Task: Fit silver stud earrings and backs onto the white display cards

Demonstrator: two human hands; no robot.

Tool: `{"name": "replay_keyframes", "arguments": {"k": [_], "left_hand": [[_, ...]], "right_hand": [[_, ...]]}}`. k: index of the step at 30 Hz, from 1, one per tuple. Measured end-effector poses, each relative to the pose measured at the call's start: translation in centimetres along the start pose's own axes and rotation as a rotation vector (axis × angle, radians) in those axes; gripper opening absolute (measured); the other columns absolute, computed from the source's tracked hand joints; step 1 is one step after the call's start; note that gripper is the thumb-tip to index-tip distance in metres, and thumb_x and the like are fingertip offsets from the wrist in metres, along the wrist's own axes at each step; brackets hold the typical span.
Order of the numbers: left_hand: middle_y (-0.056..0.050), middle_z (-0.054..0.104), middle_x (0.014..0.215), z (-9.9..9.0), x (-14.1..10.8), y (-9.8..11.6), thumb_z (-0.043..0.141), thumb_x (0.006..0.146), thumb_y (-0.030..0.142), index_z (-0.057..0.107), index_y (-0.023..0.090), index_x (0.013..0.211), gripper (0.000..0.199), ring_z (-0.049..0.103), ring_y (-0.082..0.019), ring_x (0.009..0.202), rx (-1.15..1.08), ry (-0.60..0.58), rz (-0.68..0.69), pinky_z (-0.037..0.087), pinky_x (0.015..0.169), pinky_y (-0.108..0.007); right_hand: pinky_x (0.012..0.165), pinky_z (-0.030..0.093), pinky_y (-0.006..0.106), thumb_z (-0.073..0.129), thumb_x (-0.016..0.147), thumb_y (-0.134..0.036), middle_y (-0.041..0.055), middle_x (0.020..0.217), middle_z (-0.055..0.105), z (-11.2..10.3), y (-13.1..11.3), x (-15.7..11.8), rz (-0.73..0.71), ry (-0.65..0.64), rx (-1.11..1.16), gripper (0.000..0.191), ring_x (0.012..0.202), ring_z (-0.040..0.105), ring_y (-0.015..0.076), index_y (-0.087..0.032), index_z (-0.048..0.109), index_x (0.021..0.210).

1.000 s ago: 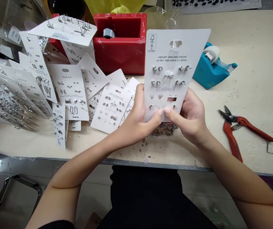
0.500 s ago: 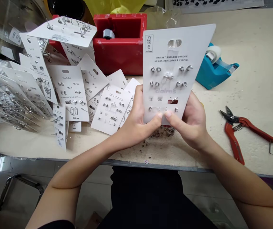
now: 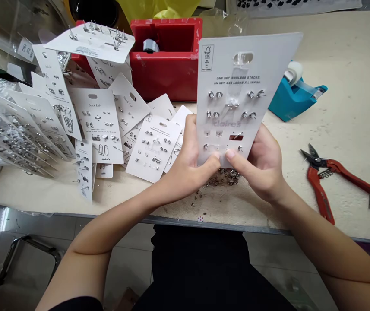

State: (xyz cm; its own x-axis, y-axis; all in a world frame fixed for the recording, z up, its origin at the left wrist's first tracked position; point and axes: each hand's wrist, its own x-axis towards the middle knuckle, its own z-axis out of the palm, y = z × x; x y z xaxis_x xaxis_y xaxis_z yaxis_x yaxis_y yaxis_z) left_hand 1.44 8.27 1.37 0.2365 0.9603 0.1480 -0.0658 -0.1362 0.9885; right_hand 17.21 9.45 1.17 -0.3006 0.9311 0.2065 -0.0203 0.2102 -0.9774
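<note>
Both my hands hold up a white earring card point(image 3: 252, 60), its back side facing me. Small metal earring backs in rows and a strip of clear tape show on it. My left hand point(image 3: 193, 157) grips the lower left edge, its thumb pressed near the bottom. On the lower right, my right hand point(image 3: 264, 166) has its thumb against the card, close to the left thumb. The fingers behind the card are hidden. Below the card, a pile of small metal earring backs point(image 3: 228, 177) lies partly covered on the table.
Several filled earring cards point(image 3: 99, 125) lean and lie at the left, before a red bin point(image 3: 165, 77). A blue tape dispenser point(image 3: 293, 99) stands behind my right hand. Red-handled pliers point(image 3: 320, 172) lie open on the right of the table point(image 3: 349, 108).
Both hands keep the same grip on the card. The whole view has shifted slightly, so things appear a little farther right; the card's pose is nearly unchanged.
</note>
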Motion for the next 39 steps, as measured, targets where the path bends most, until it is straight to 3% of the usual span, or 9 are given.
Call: {"name": "replay_keyframes", "arguments": {"k": [6, 11, 15, 22, 28, 39], "left_hand": [[-0.006, 0.05, 0.12, -0.1, 0.1, 0.2, 0.058, 0.093, 0.033, 0.033, 0.027, 0.119, 0.037, 0.059, -0.022, 0.113, 0.09, -0.024, -0.035, 0.057, 0.088, -0.038], [-0.004, 0.053, 0.109, -0.1, 0.1, 0.4, 0.06, 0.092, 0.022, 0.033, 0.028, 0.119, 0.039, 0.063, -0.018, 0.097, 0.048, -0.142, -0.134, 0.06, 0.077, -0.034], [-0.006, 0.051, 0.113, 0.0, -0.1, 0.3, 0.061, 0.093, 0.026, 0.038, 0.028, 0.12, 0.036, 0.058, -0.022, 0.107, 0.117, -0.152, -0.174, 0.058, 0.084, -0.039], [-0.004, 0.047, 0.118, -0.3, 0.0, 0.0, 0.063, 0.094, 0.041, 0.041, 0.028, 0.118, 0.035, 0.055, -0.021, 0.111, 0.181, 0.032, 0.017, 0.054, 0.093, -0.038], [-0.002, 0.054, 0.106, -0.6, 0.3, 0.8, 0.06, 0.096, 0.04, 0.044, 0.026, 0.111, 0.026, 0.061, -0.017, 0.098, 0.121, 0.057, 0.059, 0.058, 0.082, -0.034], [-0.003, 0.051, 0.109, -0.3, 0.0, 0.4, 0.063, 0.094, 0.035, 0.044, 0.025, 0.119, 0.033, 0.06, -0.018, 0.1, 0.145, -0.014, 0.066, 0.057, 0.083, -0.034]], "right_hand": [[0.096, 0.06, 0.043, 0.07, 0.086, -0.04, 0.0031, 0.12, 0.065, -0.2, 0.3, 0.5, -0.016, 0.036, 0.081, 0.035, 0.116, 0.064, 0.0249, -0.029, 0.056, 0.117], [0.1, 0.056, 0.043, 0.068, 0.089, -0.041, 0.0025, 0.117, 0.063, -0.8, 0.8, 1.0, -0.04, 0.144, 0.051, 0.03, 0.113, 0.064, 0.0232, -0.03, 0.055, 0.114], [0.1, 0.057, 0.043, 0.066, 0.09, -0.041, 0.0035, 0.12, 0.063, -1.2, 0.8, 1.3, 0.031, 0.172, 0.025, 0.03, 0.115, 0.064, 0.0241, -0.03, 0.057, 0.117], [0.087, 0.062, 0.039, 0.07, 0.089, -0.036, 0.0017, 0.106, 0.068, -0.7, 0.3, 0.7, 0.018, 0.114, -0.002, 0.023, 0.099, 0.067, 0.0211, -0.028, 0.063, 0.109], [0.08, 0.066, 0.034, 0.072, 0.088, -0.037, -0.0005, 0.11, 0.072, -0.2, -0.6, 0.3, 0.078, 0.0, 0.026, 0.029, 0.094, 0.07, 0.0178, -0.028, 0.065, 0.116], [0.083, 0.066, 0.035, 0.066, 0.091, -0.039, -0.0002, 0.118, 0.07, 0.0, -0.3, 0.1, 0.059, 0.004, 0.013, 0.026, 0.107, 0.07, 0.0206, -0.03, 0.064, 0.116]]}}
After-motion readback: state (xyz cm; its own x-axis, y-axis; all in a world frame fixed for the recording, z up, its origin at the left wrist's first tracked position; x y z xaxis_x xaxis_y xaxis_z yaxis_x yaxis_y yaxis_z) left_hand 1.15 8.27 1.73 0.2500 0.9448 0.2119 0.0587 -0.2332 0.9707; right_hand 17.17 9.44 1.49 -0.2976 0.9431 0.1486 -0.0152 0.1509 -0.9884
